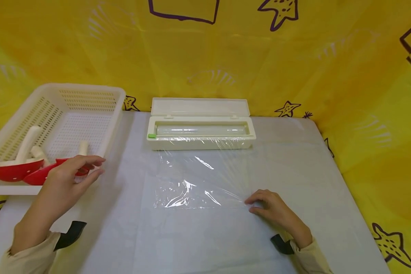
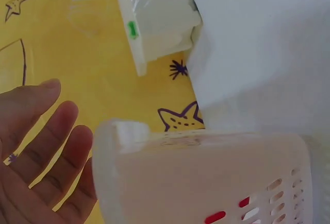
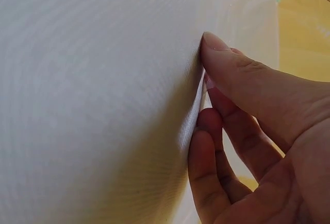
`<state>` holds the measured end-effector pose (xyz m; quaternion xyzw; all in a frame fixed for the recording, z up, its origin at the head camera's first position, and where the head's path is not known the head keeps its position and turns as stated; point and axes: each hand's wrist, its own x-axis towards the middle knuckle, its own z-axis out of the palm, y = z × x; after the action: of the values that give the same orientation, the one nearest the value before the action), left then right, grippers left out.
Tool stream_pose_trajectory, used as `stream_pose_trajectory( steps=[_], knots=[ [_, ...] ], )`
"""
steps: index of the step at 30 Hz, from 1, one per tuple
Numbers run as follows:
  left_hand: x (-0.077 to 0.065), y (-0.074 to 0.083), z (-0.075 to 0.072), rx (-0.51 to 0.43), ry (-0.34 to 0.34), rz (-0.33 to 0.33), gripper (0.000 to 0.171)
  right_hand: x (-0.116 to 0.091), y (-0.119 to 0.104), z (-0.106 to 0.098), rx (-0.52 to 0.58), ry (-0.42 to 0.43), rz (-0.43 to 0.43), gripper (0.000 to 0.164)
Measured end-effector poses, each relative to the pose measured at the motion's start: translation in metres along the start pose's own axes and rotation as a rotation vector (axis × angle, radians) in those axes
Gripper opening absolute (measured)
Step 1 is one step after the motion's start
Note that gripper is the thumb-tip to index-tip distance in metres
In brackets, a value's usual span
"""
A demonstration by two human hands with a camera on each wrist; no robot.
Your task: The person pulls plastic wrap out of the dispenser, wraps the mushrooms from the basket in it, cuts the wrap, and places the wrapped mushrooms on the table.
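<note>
My right hand (image 1: 272, 207) has its thumb and forefinger at the near right corner of a sheet of clear cling film (image 1: 198, 182), and creases in the film run towards those fingertips. In the right wrist view the thumb (image 3: 221, 54) lies close against the white surface. From a roll (image 1: 202, 130) in a cream dispenser box (image 1: 202, 144) the film stretches forward over the table. My left hand (image 1: 63, 182), fingers loosely bent and holding nothing, is at the front right of a white plastic basket (image 1: 114, 125); in the left wrist view it is beside the basket's corner (image 2: 111, 167).
In the basket lie red, white-dotted pieces (image 1: 15, 171) with cream handles (image 1: 29, 142), partly hidden by my left hand. The box's lid (image 1: 200, 107) stands raised against a yellow patterned cloth (image 1: 202, 49). White covering spreads over the table (image 1: 198, 243).
</note>
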<state>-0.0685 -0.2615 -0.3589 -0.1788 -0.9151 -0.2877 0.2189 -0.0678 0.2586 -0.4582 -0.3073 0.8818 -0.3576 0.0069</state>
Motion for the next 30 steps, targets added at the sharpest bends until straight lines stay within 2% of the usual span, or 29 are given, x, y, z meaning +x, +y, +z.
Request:
stream_pose_trajectory(
  steps=[8,15,22,30],
  knots=[
    [-0.001,-0.019,0.002,0.008,0.028,-0.03,0.049,0.0,0.001,-0.001,-0.006,-0.009,0.008,0.023],
    [-0.003,-0.029,-0.001,0.026,-0.004,-0.092,0.051,0.0,-0.001,-0.001,-0.008,-0.015,0.016,0.022],
    [-0.002,-0.034,-0.004,0.061,-0.018,-0.133,0.052,0.0,-0.002,-0.001,0.006,-0.004,0.001,0.022],
    [-0.002,-0.037,-0.009,0.118,-0.001,-0.197,0.047,0.0,-0.001,0.0,0.008,0.0,-0.001,0.023]
  ],
)
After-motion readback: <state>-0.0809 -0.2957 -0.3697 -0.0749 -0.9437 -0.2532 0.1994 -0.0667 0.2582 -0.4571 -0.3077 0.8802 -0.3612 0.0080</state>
